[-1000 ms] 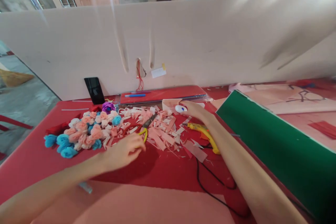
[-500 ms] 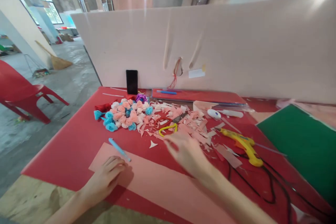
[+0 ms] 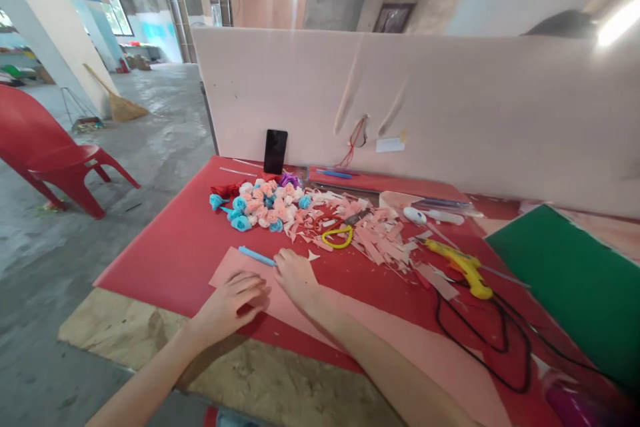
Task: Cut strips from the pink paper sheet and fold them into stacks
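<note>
My left hand (image 3: 233,300) lies flat, fingers spread, on the near left corner of a pink paper sheet (image 3: 360,327) on the red table (image 3: 175,240). My right hand (image 3: 295,275) rests on the sheet's upper left part, fingers curled loosely by the end of a light blue pen (image 3: 256,255); I cannot tell whether it grips the pen. Beyond the hands lie yellow-handled scissors (image 3: 337,236) in a heap of pink paper scraps (image 3: 370,230) and a cluster of small pink, white and blue paper flowers (image 3: 260,207).
A yellow glue gun (image 3: 463,267) with a black cable (image 3: 480,347) lies to the right, beside a green sheet (image 3: 575,280). A black phone (image 3: 275,151) leans on the pale partition (image 3: 425,107). Bare plywood (image 3: 150,333) shows at the near edge. A red chair (image 3: 45,153) stands left.
The view swung left. My left hand came down from the scissors onto the pink sheet's corner. My right hand pulled back from the white object at the far side to the blue pen.
</note>
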Tool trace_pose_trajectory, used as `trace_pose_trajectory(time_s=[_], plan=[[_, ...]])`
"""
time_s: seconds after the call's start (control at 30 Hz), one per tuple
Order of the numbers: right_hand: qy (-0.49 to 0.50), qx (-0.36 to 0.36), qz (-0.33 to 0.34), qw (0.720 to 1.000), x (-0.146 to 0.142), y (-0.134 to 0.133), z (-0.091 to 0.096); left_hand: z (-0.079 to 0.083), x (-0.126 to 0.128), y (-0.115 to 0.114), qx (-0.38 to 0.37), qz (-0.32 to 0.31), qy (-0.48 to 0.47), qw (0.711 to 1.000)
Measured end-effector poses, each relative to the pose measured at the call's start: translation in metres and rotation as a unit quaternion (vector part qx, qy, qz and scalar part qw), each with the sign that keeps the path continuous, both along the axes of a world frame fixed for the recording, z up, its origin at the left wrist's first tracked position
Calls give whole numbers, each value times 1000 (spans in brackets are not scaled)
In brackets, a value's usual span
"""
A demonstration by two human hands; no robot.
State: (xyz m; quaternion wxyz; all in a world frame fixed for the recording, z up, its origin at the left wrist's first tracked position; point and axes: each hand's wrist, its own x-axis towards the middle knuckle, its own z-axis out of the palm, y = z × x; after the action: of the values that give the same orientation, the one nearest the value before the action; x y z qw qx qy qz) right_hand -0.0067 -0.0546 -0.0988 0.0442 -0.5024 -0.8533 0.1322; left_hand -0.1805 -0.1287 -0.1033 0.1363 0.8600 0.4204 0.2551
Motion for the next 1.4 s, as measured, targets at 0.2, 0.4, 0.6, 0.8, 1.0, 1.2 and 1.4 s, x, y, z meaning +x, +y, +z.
trace_pose_trajectory(time_s=[0.2,0.4,0.6,0.8,1.0,1.2,1.4], plan=[[46,60,-136,988,64,-10,9,-7,0,-1,-13,-19,79,997],[89,107,-245,960,107,44,16,-13,-2,1,58,-44,110,991],[152,197,-231,941,119,79,42,-8,-4,3,105,-48,120,986],[156,201,-221,942,172,-18,9,-7,-13,-1,174,-42,115,977],[147,202,-273,929,228,-75,-34,-18,-68,-13,192,15,155,969],[159,177,-204,950,221,-76,-40,-27,-108,-14,169,98,199,960],[152,117,-79,978,181,-59,-24,-11,-19,25,84,7,160,984]])
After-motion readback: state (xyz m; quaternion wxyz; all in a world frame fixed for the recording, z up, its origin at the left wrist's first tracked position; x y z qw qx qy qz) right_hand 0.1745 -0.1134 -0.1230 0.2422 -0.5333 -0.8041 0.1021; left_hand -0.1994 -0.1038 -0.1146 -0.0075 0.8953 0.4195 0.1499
